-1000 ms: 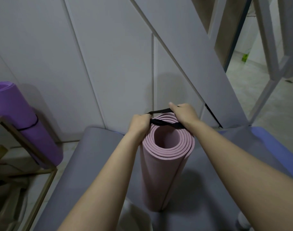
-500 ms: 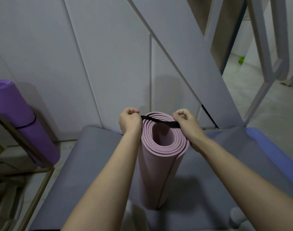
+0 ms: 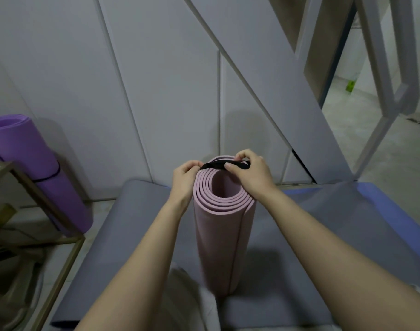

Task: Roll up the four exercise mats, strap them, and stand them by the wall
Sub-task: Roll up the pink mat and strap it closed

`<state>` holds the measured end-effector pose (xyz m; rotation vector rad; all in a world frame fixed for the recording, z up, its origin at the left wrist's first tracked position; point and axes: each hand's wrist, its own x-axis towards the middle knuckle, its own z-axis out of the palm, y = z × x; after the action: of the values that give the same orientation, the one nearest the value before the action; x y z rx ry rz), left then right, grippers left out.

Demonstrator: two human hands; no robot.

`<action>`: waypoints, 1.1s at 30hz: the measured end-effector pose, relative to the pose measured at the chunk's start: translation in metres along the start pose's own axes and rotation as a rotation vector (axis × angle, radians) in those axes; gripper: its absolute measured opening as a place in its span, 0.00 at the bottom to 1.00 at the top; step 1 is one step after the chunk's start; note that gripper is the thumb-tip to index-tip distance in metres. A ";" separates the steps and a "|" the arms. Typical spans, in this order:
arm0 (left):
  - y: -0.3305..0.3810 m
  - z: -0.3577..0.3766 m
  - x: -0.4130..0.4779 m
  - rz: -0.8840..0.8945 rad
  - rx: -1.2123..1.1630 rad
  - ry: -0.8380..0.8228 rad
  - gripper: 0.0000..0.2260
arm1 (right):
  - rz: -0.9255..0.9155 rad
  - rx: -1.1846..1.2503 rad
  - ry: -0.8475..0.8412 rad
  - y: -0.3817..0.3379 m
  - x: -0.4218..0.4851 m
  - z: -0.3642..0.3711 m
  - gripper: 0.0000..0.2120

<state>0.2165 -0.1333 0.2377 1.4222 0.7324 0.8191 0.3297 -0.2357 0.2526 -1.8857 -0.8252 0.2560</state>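
A rolled pink mat (image 3: 224,237) stands upright on a flat grey mat (image 3: 132,225). A black strap (image 3: 224,165) lies stretched across the far rim of the pink roll's top. My left hand (image 3: 185,177) pinches the strap's left end at the roll's upper left edge. My right hand (image 3: 250,174) pinches the strap near its right end, thumb on top of it. A purple rolled mat (image 3: 34,168) with a black strap around it leans against the wall at the left. A blue mat (image 3: 395,211) lies flat at the right, partly under the grey one.
A brass-coloured metal frame (image 3: 49,211) stands at the left, in front of the purple roll. White wall panels (image 3: 156,91) rise straight ahead. A white railing (image 3: 381,68) and an open tiled floor are at the right.
My right hand has slid inward over the roll's top, shortening the stretched strap. The left hand keeps its pinch at the left rim. The view has shifted slightly.
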 end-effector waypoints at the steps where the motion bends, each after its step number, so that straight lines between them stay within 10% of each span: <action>1: -0.001 -0.006 -0.001 0.068 0.091 -0.028 0.13 | -0.004 0.009 0.006 -0.001 0.002 0.003 0.09; 7: 0.000 -0.038 -0.001 0.380 0.846 -0.197 0.15 | -0.017 0.004 0.028 0.001 0.011 0.014 0.13; 21: 0.009 -0.072 -0.011 0.899 0.960 -0.130 0.15 | -0.076 -0.020 -0.033 -0.011 0.016 0.039 0.11; 29: 0.033 -0.065 -0.020 0.544 0.788 -0.466 0.10 | -0.063 -0.014 -0.031 -0.004 0.018 0.024 0.10; 33: 0.051 -0.063 -0.020 0.283 1.009 -0.755 0.26 | -0.043 -0.006 -0.011 -0.002 0.020 0.021 0.10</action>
<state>0.1500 -0.1165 0.2860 2.5707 0.3280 -0.0022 0.3328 -0.2067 0.2487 -1.8717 -0.8736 0.2373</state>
